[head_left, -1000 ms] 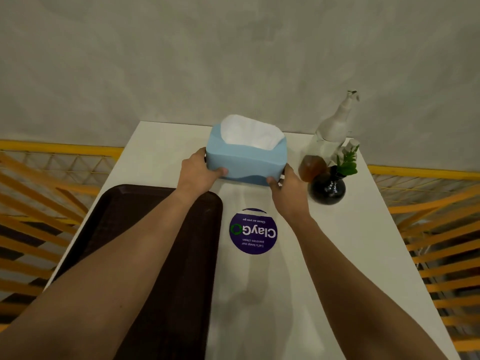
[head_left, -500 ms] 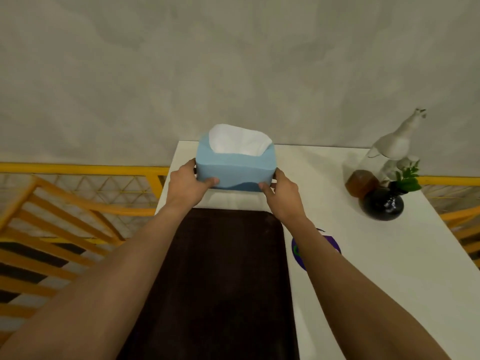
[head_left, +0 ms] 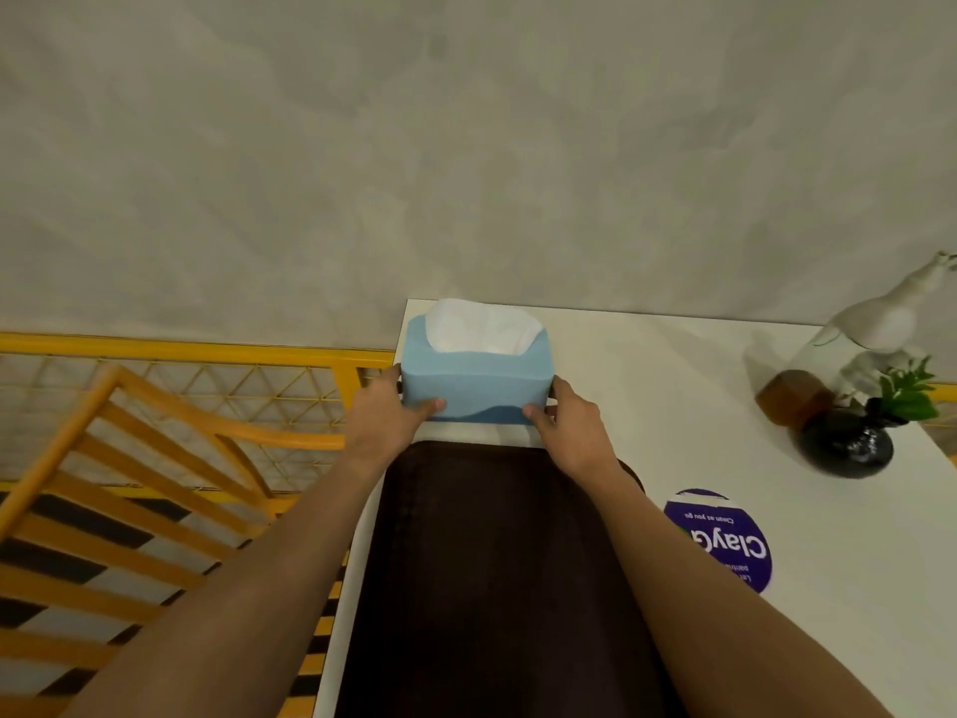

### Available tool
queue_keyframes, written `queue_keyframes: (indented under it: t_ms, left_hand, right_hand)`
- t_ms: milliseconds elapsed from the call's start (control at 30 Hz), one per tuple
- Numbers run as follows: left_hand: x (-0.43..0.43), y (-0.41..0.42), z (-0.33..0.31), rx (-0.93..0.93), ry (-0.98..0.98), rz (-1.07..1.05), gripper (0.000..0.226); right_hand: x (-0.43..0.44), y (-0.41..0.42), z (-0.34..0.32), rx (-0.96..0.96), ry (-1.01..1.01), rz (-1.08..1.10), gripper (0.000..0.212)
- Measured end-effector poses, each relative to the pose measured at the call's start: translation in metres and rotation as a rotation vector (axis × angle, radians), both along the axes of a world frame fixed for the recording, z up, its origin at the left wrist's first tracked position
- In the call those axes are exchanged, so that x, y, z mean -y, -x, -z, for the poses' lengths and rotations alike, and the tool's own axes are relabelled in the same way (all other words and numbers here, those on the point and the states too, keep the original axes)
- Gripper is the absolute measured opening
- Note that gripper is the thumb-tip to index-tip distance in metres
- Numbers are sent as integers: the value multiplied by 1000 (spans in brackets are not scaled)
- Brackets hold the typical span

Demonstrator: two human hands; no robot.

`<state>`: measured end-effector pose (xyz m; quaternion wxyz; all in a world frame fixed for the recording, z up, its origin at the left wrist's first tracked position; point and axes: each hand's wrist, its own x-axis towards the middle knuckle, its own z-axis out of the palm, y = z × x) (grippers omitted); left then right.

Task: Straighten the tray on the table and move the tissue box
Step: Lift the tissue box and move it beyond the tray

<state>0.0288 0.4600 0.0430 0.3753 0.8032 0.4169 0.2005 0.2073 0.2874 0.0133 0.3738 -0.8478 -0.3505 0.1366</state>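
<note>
While the blue tissue box (head_left: 474, 378) is clasped between left hand (head_left: 386, 414) and right hand (head_left: 572, 432), it should be lowered level beyond the brown tray (head_left: 497, 562) beneath the fingers.

tray (head_left: 497, 588): near end cut off | sticker (head_left: 725, 541) (small print): probably unreadable

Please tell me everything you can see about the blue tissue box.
The light blue tissue box, seemingly cardboard, has a darker blue wave along its front bottom and white tissue rising from its open top. It sits upright at the white table's far left corner, just beyond the dark brown tray. The left hand and right hand grip its ends.
</note>
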Motion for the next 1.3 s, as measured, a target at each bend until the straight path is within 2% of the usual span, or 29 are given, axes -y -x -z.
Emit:
queue_keyframes:
  t_ms: [200, 433, 600, 733, 1067, 1300]
  left_hand:
    - [-16, -8, 9, 27, 21, 4, 89]
    - [-47, -34, 19, -28, 95, 45, 82]
    - [-74, -53, 20, -50, 67, 64, 90]
    - [-96, -65, 21, -39, 31, 52, 86]
    - [-123, -82, 29, -51, -4, 52, 79]
    - [-124, -85, 36, -42, -33, 64, 73]
  right_hand:
    - [-9, -2, 0, -39, -28, -21, 61]
    - [-35, -29, 4, 41, 34, -18, 61]
    - [-64, -53, 6, 69, 80, -30, 60]
    - [-86, -71, 5, 44, 160, -36, 57]
    - [-118, -94, 8, 181, 265, -38, 55]
    - [-116, -97, 16, 214, 257, -26, 51]
